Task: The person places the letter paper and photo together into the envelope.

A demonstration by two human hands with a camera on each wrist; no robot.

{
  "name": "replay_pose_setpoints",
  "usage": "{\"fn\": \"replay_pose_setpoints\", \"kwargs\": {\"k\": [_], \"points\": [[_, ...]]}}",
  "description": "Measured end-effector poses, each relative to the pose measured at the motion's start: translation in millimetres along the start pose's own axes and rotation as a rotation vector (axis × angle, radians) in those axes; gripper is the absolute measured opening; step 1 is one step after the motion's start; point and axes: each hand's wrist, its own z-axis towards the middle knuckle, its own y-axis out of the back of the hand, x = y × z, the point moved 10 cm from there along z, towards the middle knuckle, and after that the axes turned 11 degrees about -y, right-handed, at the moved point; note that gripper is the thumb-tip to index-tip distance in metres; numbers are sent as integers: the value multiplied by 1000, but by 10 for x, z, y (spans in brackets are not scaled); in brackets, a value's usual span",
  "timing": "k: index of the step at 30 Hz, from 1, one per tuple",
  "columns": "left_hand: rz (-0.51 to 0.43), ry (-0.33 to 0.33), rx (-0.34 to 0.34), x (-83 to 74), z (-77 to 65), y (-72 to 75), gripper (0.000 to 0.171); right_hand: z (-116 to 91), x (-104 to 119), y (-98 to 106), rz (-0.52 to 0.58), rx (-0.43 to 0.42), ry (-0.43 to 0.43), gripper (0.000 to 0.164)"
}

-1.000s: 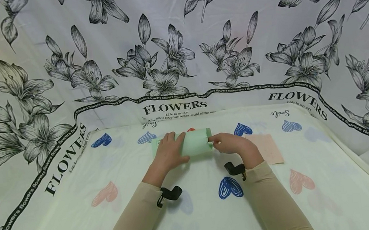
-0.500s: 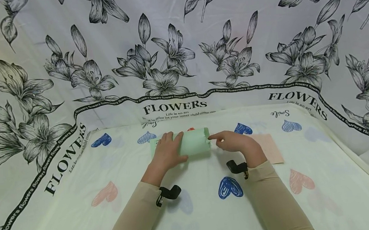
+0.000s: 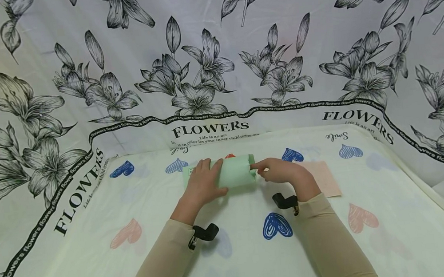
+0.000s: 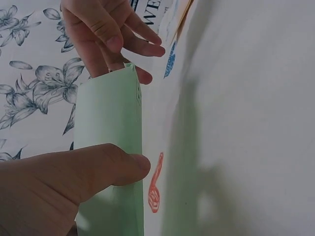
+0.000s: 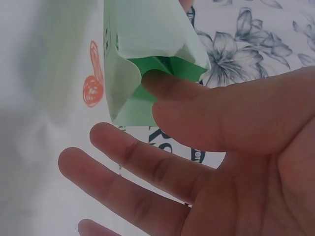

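Observation:
A light green paper bag point(image 3: 236, 172) lies on its side above the tablecloth, its mouth toward my right hand. My left hand point(image 3: 204, 182) holds it around the closed end, with the thumb point(image 4: 130, 167) pressed along the near face and the other fingers over the far side. My right hand point(image 3: 275, 170) is at the mouth of the bag. Its index finger point(image 5: 170, 86) reaches inside the opening, where darker green folds show. The right thumb point(image 5: 182, 120) stays just outside, and the remaining fingers point(image 5: 123, 191) extend loosely below the bag.
A flat pink sheet point(image 3: 324, 180) lies on the table, partly behind my right wrist. White tablecloth point(image 3: 242, 266) printed with hearts covers the surface. A white curtain point(image 3: 194, 16) with black flowers rises behind it. Small black cameras point(image 3: 207, 232) sit on both wrists.
Half a second ago the right index fingertip was at the edge of the bag's mouth; now it is inside. The bag and left hand have shifted slightly right since then.

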Motion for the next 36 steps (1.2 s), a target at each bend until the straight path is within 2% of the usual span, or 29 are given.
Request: {"fn": "replay_pose_setpoints", "kwargs": {"k": [12,21,36], "points": [[11,15,18,41,-12,-15,94,-11,-29,44,-27,-11,-9,45],[-2,45,30,72,-17,-30,95,15,-28,123,-85,-106,-9,40],[7,55,48,92,-16,-51,96,47,-142,210,-96,-166,-81,37]]}}
